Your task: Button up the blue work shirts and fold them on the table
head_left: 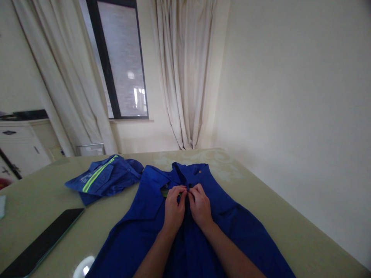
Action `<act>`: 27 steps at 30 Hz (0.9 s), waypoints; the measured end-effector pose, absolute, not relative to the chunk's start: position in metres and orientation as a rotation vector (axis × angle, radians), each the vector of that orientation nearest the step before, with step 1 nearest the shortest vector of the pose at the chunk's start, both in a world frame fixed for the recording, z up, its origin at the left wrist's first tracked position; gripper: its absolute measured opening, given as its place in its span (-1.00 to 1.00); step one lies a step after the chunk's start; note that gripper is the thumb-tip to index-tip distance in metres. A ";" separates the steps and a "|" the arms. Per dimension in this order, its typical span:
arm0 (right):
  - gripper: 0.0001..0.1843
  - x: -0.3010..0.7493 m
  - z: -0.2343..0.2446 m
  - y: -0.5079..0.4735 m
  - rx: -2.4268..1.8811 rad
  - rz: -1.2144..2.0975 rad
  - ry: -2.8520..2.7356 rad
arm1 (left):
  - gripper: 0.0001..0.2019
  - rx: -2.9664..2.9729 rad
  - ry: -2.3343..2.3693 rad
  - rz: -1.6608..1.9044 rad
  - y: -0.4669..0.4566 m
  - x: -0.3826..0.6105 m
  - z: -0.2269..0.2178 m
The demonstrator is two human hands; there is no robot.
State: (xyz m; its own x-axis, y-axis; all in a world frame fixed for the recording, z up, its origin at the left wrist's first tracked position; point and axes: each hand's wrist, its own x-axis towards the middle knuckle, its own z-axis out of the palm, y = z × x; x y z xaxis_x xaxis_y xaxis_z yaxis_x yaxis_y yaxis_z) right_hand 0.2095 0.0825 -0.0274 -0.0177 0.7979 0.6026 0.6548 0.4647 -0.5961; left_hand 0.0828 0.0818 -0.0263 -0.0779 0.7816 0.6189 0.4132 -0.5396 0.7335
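A blue work jacket (150,200) lies spread out in front of me, its collar at the far end. Both my hands meet at its front opening just below the collar. My left hand (175,202) pinches the left front edge, thumb against fingers. Close beside it, my right hand (199,204) pinches the right front edge. A small dark spot shows at the right fingertips; whether it is a button or snap I cannot make out. A bit of bright green shows inside the opening by my left hand.
Left of the jacket lies a folded blue garment (107,177) with a yellow-green stripe. A long black flat object (43,243) rests nearer on the greenish table (261,197). A wall (304,116) runs along the right; curtains (185,69) and a window stand behind.
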 end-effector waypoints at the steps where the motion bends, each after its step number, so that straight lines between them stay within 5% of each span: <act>1: -0.77 0.209 -0.027 0.082 -1.245 0.193 -1.725 | -0.82 1.872 1.284 1.657 0.082 0.083 -0.026; 27: -0.75 0.211 -0.030 0.086 -1.248 0.181 -1.705 | -0.79 1.766 1.342 1.532 0.084 0.082 -0.033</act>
State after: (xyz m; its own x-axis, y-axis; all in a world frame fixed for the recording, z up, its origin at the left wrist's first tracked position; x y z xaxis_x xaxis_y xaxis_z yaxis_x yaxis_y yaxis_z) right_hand 0.2108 0.0859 -0.0299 0.0051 0.7931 0.6090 0.6477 0.4614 -0.6063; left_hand 0.0824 0.0844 -0.0326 -0.0857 0.8654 0.4938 0.3751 -0.4311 0.8206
